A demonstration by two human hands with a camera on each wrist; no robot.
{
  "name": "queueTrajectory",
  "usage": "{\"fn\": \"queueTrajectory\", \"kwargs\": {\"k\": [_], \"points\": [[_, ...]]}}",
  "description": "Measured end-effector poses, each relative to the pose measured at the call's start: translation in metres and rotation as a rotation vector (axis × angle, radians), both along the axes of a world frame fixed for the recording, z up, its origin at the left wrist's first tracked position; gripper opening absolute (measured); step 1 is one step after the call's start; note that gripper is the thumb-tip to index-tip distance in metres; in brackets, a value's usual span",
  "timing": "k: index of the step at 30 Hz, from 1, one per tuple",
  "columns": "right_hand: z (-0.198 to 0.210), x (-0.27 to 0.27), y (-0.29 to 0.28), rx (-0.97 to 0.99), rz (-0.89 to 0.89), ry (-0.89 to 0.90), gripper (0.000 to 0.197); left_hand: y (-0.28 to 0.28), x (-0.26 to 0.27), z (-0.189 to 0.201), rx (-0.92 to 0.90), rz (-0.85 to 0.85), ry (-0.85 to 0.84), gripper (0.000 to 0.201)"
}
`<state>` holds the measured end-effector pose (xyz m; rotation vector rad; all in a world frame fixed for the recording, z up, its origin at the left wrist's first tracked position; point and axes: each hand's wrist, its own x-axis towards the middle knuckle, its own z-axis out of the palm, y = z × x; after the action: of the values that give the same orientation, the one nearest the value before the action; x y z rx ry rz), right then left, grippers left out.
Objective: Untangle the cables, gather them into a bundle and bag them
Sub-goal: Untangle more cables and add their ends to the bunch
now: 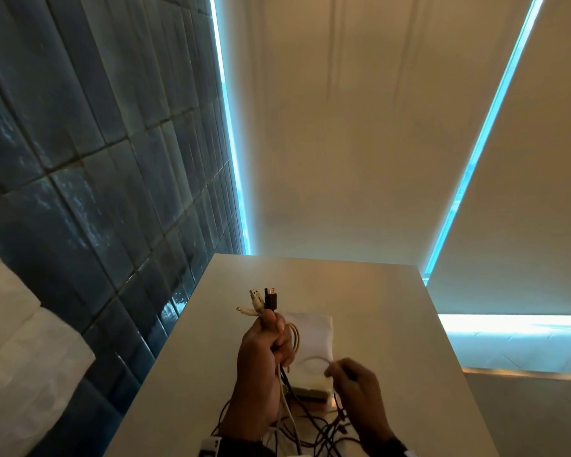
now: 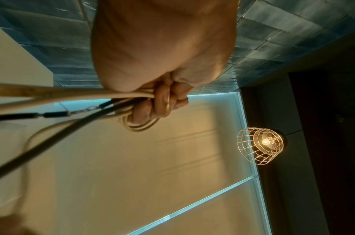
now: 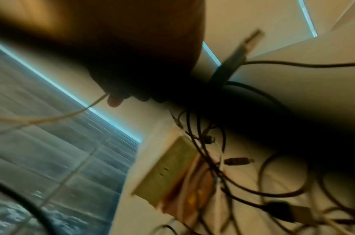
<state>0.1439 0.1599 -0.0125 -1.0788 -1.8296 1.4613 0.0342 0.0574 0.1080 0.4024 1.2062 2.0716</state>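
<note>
My left hand (image 1: 264, 344) is raised above the table and grips a bundle of cables (image 1: 263, 300), white and black plugs sticking up from the fist. In the left wrist view my curled fingers (image 2: 162, 101) clasp cream loops and a black cable (image 2: 58, 113). My right hand (image 1: 350, 374) pinches a thin pale cable (image 1: 314, 358) that arcs toward the left hand; its fingers (image 3: 114, 100) hold that cable (image 3: 52, 117). A tangle of dark cables (image 1: 323, 430) lies on the table under both hands. A white bag (image 1: 314, 338) lies flat behind them.
The white table (image 1: 393, 311) has a far edge near the blinds and a left edge beside a dark tiled wall (image 1: 96, 159). A pale box (image 3: 164, 171) sits by the bag. A caged lamp (image 2: 260, 145) hangs overhead. White folded material (image 1: 20, 357) lies at left.
</note>
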Motion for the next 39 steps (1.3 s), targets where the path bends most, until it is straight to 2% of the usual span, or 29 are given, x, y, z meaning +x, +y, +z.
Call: {"fn": "queueTrajectory", "kwargs": {"k": [2, 6, 10, 15, 18, 22, 26, 31, 39], "points": [[0.03, -0.004, -0.001, 0.004, -0.003, 0.121, 0.024, 0.002, -0.002, -0.005, -0.03, 0.013, -0.001, 0.03], [0.082, -0.01, -0.015, 0.015, 0.107, 0.356, 0.022, 0.005, -0.002, -0.011, -0.143, 0.026, 0.012, 0.039], [0.101, -0.012, -0.029, 0.026, 0.259, 0.431, 0.023, 0.006, 0.002, -0.012, -0.228, 0.018, 0.016, 0.037], [0.091, -0.009, -0.031, -0.042, 0.356, 0.325, 0.024, 0.005, 0.003, -0.004, -0.017, -0.028, -0.154, 0.038], [0.08, -0.004, -0.028, -0.1, 0.373, 0.27, 0.026, 0.004, 0.002, -0.005, 0.061, -0.017, -0.174, 0.031], [0.071, -0.001, -0.026, -0.119, 0.398, 0.251, 0.027, 0.004, 0.003, -0.005, 0.1, -0.022, -0.138, 0.038], [0.061, 0.0, -0.025, -0.092, 0.379, 0.242, 0.027, 0.002, 0.005, 0.0, 0.109, -0.044, -0.082, 0.029], [0.04, 0.0, -0.02, -0.181, 0.32, 0.259, 0.029, 0.001, 0.008, -0.003, 0.091, -0.046, -0.031, 0.035], [-0.002, -0.002, -0.011, -0.178, 0.26, 0.257, 0.028, -0.002, 0.008, -0.003, 0.093, -0.023, 0.035, 0.031]]}}
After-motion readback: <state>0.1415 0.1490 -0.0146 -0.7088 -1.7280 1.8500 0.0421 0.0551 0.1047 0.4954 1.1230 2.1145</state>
